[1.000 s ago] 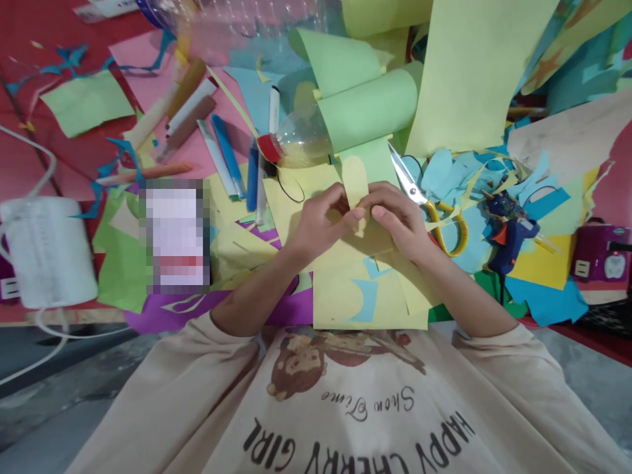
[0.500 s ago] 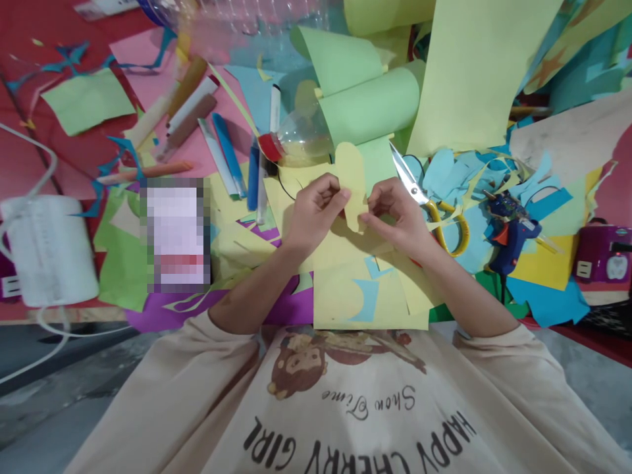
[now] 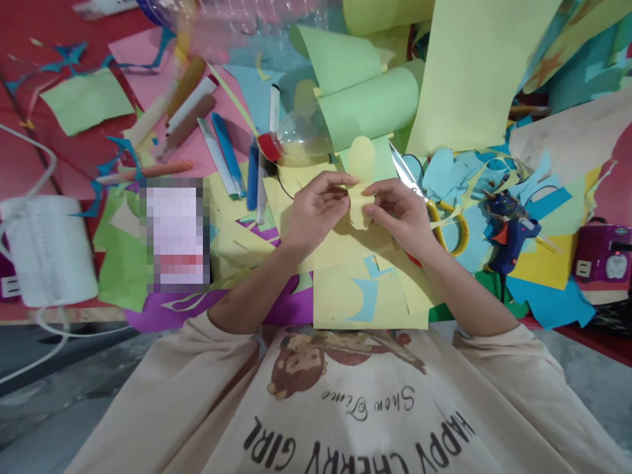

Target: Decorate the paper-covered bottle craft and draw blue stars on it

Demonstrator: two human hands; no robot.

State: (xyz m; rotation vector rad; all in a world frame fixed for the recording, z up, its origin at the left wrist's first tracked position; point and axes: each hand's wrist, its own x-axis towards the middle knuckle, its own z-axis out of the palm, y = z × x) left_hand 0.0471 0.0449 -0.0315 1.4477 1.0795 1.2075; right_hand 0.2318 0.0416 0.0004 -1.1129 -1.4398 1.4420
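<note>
Between my two hands is a small yellow paper cutout [image 3: 362,158] with a rounded top. My left hand [image 3: 320,209] pinches its left edge, and my right hand [image 3: 397,212] pinches its right edge. The fingertips of both hands lie close together across its middle, where the paper looks bent. Beneath my hands lie yellow paper sheets [image 3: 336,296] with blue scraps on them. Scissors with yellow handles [image 3: 461,234] lie just beyond my right hand, their blades pointing away. Part of something red shows under my right wrist.
A clear bottle with a red cap [image 3: 269,146] lies beyond my hands, beside rolled green paper [image 3: 375,102]. Markers [image 3: 230,155] and a phone with a blurred screen [image 3: 178,234] are on the left. Blue scraps [image 3: 449,171] and a blue glue gun [image 3: 516,240] lie right.
The yellow cutout, flat and upright before, now looks bent across its middle. My fingers have moved up its sides and closer together.
</note>
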